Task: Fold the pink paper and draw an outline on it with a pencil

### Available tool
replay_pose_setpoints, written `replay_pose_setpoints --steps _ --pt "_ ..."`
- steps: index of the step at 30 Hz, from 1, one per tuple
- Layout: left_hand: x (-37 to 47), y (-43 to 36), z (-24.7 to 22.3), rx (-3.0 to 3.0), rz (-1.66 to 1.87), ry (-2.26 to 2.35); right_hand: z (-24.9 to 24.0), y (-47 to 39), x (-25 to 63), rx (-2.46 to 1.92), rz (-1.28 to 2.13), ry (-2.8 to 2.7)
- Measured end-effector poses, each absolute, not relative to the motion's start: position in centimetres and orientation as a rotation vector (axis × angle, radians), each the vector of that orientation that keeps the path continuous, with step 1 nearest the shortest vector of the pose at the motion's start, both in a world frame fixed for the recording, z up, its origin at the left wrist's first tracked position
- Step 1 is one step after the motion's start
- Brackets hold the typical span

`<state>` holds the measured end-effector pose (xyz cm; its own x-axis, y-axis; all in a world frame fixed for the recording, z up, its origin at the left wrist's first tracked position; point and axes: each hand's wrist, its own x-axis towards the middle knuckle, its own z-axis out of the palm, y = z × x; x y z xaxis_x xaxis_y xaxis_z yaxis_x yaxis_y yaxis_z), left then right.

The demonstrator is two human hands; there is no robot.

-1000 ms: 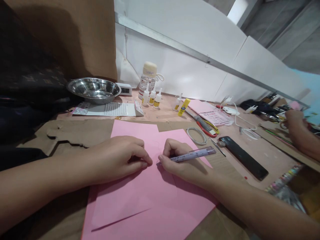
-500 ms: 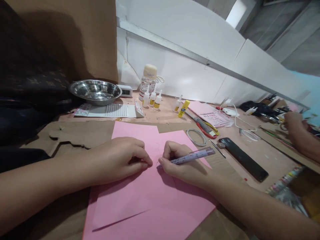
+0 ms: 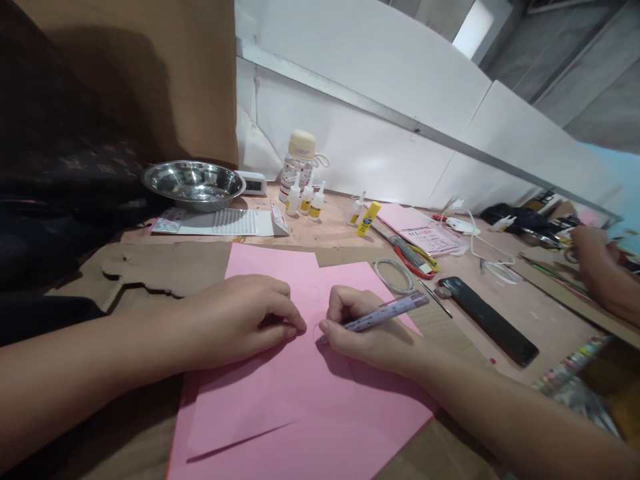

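Note:
My left hand (image 3: 250, 312) rests on the overlapping pink paper (image 3: 265, 407), its fingers bent and its thumb and index tips close together, pressing the paper down. In my right hand (image 3: 355, 330) is a pen (image 3: 387, 313) with a pale purple patterned barrel, gripped between thumb and fingers. The pen's tip meets the paper just right of my left fingertips. Faint curved lines show on the pink surface beside and above the tip. Under the paper lies brown cardboard (image 3: 450, 440).
Behind the paper stand a steel bowl (image 3: 195, 183), small glue bottles (image 3: 315, 205), a glue stick (image 3: 369, 220) and a drink bottle (image 3: 299, 163). Scissors (image 3: 415, 260), a ring (image 3: 394, 275) and a black phone (image 3: 487, 320) lie on the right. Another person's hand (image 3: 595, 257) is at far right.
The pen tip has moved slightly down along the paper, and the curved line by it shows a little longer. My left hand stays in place on the paper.

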<state>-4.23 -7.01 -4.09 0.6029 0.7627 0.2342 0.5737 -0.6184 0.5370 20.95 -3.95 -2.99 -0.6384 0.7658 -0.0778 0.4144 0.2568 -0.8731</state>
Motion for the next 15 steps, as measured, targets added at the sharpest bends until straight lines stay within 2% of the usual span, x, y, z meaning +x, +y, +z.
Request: replay_pose_setpoints --steps 15 --pt "-4.10 -6.99 -3.96 2.443 0.608 1.066 -2.80 -3.71 21.12 -1.065 1.250 -2.279"
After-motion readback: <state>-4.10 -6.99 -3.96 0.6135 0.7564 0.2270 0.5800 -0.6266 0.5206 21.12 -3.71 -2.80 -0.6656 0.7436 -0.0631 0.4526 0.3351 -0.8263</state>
